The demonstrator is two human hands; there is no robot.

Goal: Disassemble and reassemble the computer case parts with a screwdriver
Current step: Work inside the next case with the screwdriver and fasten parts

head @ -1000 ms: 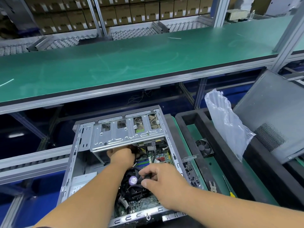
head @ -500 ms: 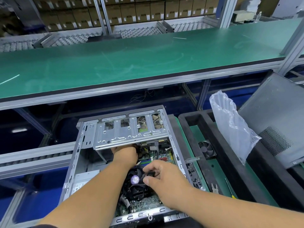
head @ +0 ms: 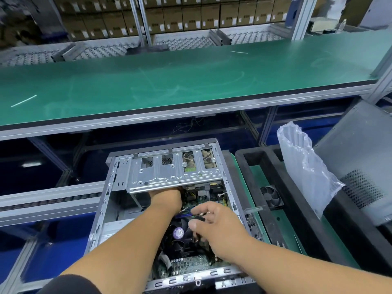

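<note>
The open grey computer case [head: 106, 209] lies on its side in front of me, with the motherboard [head: 191, 266] exposed. My left hand [head: 166, 198] reaches under the metal drive cage [head: 169, 177], which hides its fingers. My right hand [head: 218, 230] hovers just beyond the black CPU fan with a purple sticker [head: 178, 232]. Its thumb and fingers pinch a small black tool handle [head: 199, 218], which looks like the screwdriver. The tip is hard to make out against the board.
A long green bench top [head: 191, 81] runs above and behind the case. To the right, a black tray [head: 250, 166] holds a loose fan [head: 272, 198] and small hand tools [head: 280, 244]. A plastic bag [head: 303, 170] and the grey side panel [head: 360, 155] lean there.
My right hand has moved a little away from me, from over the fan toward the far part of the board, still pinching the black handle. My left hand stays under the drive cage.
</note>
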